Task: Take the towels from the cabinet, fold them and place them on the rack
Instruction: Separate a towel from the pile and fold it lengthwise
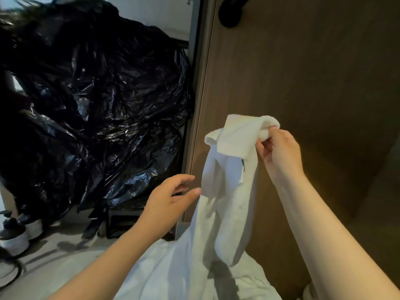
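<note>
I see my right hand (279, 152) raised in front of the brown wooden panel (313, 72), thumb and fingers pinching the bunched top corner of a white towel (227, 191). The towel hangs down from that pinch in a long loose drape, and its lower end meets a heap of white cloth (168, 269) at the bottom of the view (whether that is more of the same towel, I cannot tell). My left hand (171, 200) is released, fingers relaxed and reaching toward the towel's left edge. The thumb tip is just beside the fabric, and I can't make out actual contact. Left of the panel looms a crinkled black plastic bag (97, 105), with small white pots (17, 243) on the floor below it.
</note>
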Demonstrator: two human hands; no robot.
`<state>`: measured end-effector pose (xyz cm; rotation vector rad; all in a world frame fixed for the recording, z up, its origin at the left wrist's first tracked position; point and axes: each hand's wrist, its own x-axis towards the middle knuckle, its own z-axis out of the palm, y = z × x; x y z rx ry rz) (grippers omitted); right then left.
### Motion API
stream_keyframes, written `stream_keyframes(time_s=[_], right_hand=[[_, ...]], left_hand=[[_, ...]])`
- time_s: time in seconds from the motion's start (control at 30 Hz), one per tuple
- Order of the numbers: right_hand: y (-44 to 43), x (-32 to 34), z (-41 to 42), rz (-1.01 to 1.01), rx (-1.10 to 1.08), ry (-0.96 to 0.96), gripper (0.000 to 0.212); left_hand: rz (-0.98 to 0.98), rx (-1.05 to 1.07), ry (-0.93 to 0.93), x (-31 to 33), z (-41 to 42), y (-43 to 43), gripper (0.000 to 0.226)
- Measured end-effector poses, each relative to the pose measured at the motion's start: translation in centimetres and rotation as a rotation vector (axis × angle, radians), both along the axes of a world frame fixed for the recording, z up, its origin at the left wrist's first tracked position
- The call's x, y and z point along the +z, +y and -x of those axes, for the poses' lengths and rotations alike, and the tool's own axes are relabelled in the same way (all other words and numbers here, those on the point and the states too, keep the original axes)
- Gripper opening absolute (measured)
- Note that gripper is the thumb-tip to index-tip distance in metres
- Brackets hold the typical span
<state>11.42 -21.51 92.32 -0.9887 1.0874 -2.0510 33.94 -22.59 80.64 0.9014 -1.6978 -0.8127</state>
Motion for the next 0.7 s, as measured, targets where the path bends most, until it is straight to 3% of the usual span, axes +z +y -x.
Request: stream_keyframes(time_s=[0.3, 0.43, 0.6, 0.7], right_hand=[[0.7, 3.0, -1.1, 0.074, 0.094, 0.033, 0.01], [1.6, 2.5, -1.1, 0.068, 0.062, 0.16, 0.016], [2.1, -2.8, -0.4, -0.177, -0.009, 0.382, 0.027], [2.3, -7.6, 0.1, -0.346, -0.018, 0.489, 0.03]], left_hand=[[0.09, -0.009, 0.095, 3.6, 0.6, 1.2, 0.033], [0.096, -0.007, 0.161, 4.8, 1.2, 1.4, 0.028], [0.07, 0.009, 0.147, 2.5, 0.7, 1.9, 0.022], [-0.042, 0.06, 0.171, 0.0, -0.1, 1.8, 0.018]])
